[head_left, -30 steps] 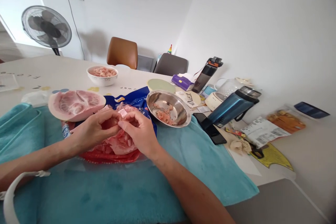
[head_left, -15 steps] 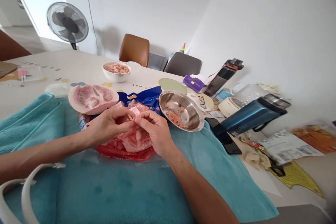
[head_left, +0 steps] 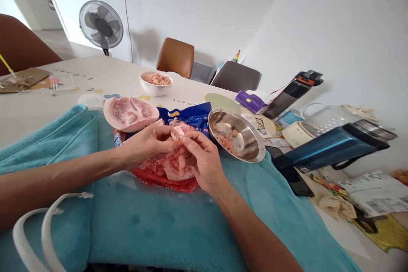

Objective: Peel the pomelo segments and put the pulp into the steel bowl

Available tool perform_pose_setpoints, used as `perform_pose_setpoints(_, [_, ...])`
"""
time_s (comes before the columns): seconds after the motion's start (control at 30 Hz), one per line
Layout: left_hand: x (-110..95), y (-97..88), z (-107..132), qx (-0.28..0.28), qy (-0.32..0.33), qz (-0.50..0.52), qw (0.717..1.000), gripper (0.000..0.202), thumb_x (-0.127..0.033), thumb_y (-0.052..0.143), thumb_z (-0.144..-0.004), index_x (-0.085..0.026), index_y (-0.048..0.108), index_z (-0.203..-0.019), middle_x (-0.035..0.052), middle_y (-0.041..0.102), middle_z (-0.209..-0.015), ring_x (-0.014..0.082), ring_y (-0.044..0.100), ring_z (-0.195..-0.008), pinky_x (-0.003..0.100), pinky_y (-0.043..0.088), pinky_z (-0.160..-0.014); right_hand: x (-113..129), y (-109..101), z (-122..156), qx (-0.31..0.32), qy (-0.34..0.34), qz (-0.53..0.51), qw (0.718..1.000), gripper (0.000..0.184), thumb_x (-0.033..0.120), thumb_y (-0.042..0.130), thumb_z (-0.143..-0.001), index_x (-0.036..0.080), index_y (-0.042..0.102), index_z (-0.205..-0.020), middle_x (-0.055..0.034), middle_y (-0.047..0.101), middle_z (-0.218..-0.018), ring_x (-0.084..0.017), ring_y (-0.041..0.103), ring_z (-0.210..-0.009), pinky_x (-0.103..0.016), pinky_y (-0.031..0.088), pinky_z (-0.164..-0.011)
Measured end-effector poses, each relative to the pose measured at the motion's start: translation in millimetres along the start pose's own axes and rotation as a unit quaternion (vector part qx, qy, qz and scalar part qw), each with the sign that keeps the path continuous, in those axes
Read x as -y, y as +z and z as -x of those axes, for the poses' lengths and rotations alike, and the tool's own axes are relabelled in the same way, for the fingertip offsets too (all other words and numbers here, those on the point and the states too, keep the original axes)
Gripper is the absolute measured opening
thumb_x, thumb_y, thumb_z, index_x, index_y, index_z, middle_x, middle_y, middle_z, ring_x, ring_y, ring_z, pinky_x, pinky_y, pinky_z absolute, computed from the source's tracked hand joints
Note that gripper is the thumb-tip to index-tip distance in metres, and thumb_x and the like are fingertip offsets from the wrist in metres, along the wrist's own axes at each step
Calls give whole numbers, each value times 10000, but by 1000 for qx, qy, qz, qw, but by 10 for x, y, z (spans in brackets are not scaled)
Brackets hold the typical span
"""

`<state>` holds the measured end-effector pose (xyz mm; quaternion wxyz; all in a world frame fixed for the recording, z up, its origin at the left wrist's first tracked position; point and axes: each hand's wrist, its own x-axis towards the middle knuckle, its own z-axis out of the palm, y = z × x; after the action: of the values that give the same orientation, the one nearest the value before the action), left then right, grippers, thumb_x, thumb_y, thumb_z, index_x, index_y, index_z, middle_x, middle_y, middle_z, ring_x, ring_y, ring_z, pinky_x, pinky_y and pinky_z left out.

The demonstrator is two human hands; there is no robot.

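Note:
Above a red and blue plastic bag [head_left: 162,185], both hands meet at a small piece of pomelo flesh [head_left: 179,131]. My left hand [head_left: 156,140] pinches it from one side. On the other side, my right hand [head_left: 202,155] has thumb and fingertips closed at the same piece. Pink pomelo membrane scraps [head_left: 165,163] lie heaped on the bag under the hands. Left of the heap rests a hollow pomelo rind [head_left: 131,114], its pink inside facing up. A tilted steel bowl [head_left: 253,144] with some loose pulp stands near my right hand.
A white bowl [head_left: 156,89] of pomelo pulp stands farther back. Teal towel [head_left: 143,229] covers the near table. At right are a blue bottle [head_left: 331,144], a dark bottle [head_left: 290,95], a phone [head_left: 298,180] and a purple tissue pack [head_left: 251,102]. White straps [head_left: 47,229] hang lower left.
The view has swung left, so everything sits farther right in the picture. Both hands stay together over the heap, fingers still pinching the small piece.

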<state>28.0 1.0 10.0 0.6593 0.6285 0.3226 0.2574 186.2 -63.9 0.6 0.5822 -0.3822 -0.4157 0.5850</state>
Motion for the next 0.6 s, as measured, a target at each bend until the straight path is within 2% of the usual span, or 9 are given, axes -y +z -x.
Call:
perform_pose_setpoints(0.17, [10,-6,-7,-22,30,-96,995,143,-276,643,-751,-163,563,-716,-49,437,-612,63,349,-536,188,240,-488,48,9,34,3,-29,141,989,98,322,624,-863,224,622,-874,64,599,-528,-102,574,-418,-219,511,-438])
perform_pose_setpoints(0.3, [11,-11,1,-24,66,-144,987,185,-327,653,-757,-163,578,-714,-61,381,-588,65,316,-537,185,226,-478,89,0,46,2,-44,204,978,107,306,678,-814,232,607,-843,64,610,-569,-105,585,-465,-239,523,-481])
perform_pose_setpoints(0.47, [-6,3,16,-40,73,-194,977,135,-234,575,-737,-165,526,-632,-52,406,-574,74,336,-552,193,240,-481,70,-13,45,-25,-94,278,956,89,297,616,-836,225,583,-798,60,599,-575,-100,582,-496,-238,498,-520])
perform_pose_setpoints(0.53, [-19,18,27,-37,80,-219,972,138,-213,552,-726,-165,506,-604,-45,421,-573,79,349,-566,196,256,-491,49,-9,49,-46,-123,327,936,51,247,609,-800,222,580,-767,57,595,-592,-90,565,-511,-230,481,-527])
perform_pose_setpoints(0.6, [-34,33,40,-23,80,-221,972,148,-219,550,-723,-162,505,-593,-39,433,-578,80,353,-571,196,266,-495,37,3,55,-56,-121,330,934,49,206,602,-752,223,562,-728,65,573,-569,-82,539,-479,-216,456,-484])
